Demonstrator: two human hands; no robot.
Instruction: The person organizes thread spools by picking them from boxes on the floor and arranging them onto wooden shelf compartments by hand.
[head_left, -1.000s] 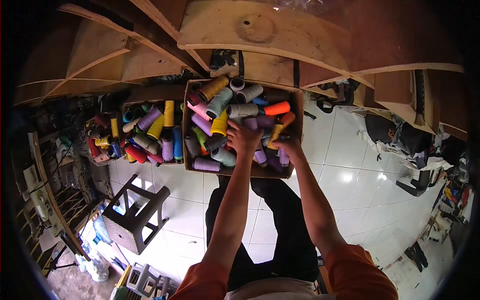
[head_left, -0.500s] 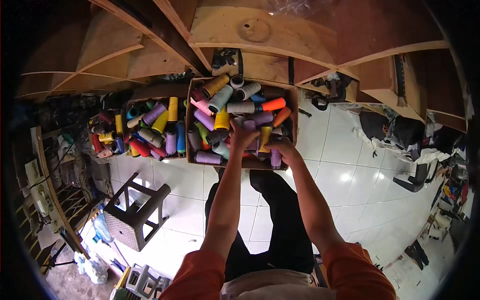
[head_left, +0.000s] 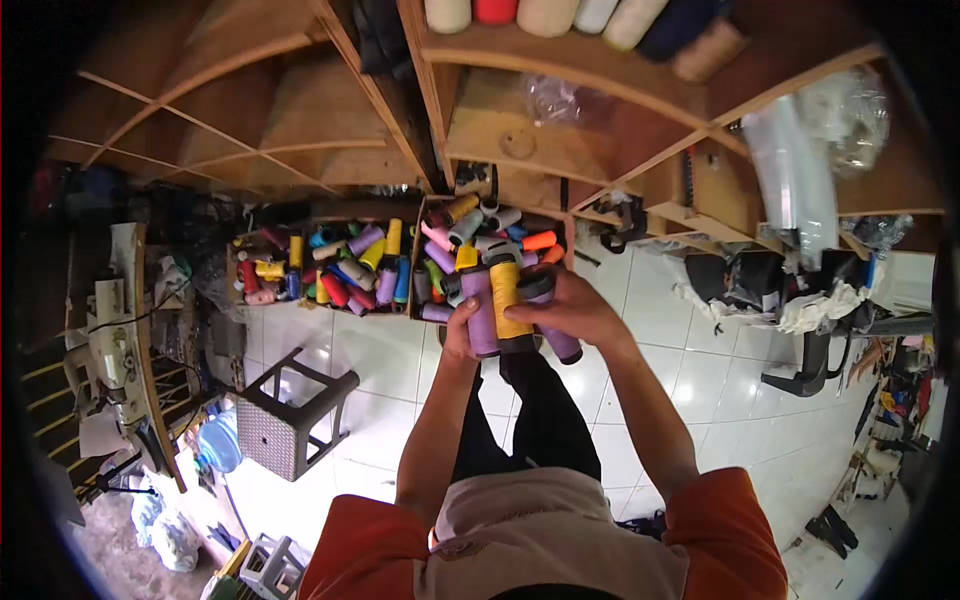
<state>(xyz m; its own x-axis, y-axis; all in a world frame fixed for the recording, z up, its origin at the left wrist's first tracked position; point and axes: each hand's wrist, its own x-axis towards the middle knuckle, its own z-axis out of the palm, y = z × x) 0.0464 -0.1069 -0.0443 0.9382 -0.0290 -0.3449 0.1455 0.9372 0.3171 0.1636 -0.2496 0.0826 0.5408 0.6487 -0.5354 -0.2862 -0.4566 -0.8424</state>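
Three spools bunched between two hands

The left hand (head_left: 462,328) is curled closed around a left purple spool (head_left: 479,312), thumb along its near side; its other fingers are mostly hidden. The right hand (head_left: 583,303) is bent over at the bunch's three o'clock side, thumb laid across the lower part of a yellow spool (head_left: 507,287). A right purple spool (head_left: 562,346) sits under that same hand, half covered, so how firmly its fingers have it I cannot tell.

The bunch is held at the near edge of a box (head_left: 567,232) of spools, whose pile stretches off toward twelve o'clock. A second box (head_left: 350,211) of spools lies between nine and ten o'clock, and a stool (head_left: 275,435) stands at eight, on the tiled floor (head_left: 365,365).

To hold these well, keep the yellow spool snug between its neighbours, press inward evenly from nine and three o'clock, and keep the ends level. The right purple spool, its lower end leaning toward five o'clock, looks likeliest to slip; wrapping the fingers further under it would help.
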